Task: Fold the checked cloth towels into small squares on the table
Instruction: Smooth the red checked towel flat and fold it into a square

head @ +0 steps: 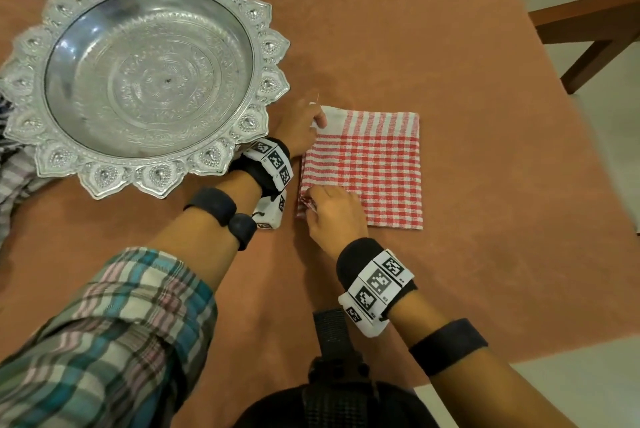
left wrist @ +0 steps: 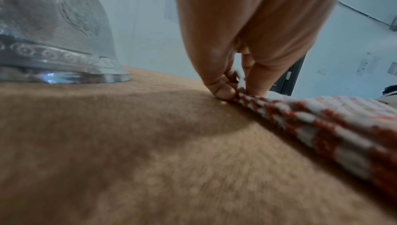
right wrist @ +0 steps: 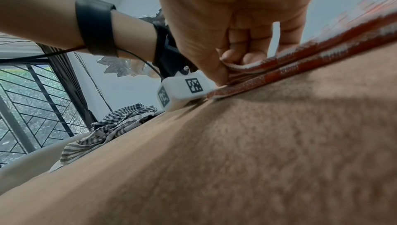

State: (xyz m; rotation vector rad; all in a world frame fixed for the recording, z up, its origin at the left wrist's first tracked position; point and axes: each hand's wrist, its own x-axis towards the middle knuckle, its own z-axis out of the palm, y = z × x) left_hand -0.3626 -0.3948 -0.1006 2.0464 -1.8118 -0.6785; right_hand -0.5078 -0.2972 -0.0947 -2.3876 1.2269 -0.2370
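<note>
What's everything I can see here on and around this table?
Red checked towel: one, red and white, folded flat on the table right of the bowl.
Silver bowl: one, ornate scalloped rim, far left of the table.
Dark checked cloths: a crumpled heap, black and white, at the table's left edge.
Table: one, covered in orange-brown fabric.
Wooden furniture: brown, beyond the table's right side.
Left hand: pinches the towel's far-left corner.
Right hand: pinches the towel's near-left corner.
Wrist bands: black, with white marker blocks, one set per arm.
</note>
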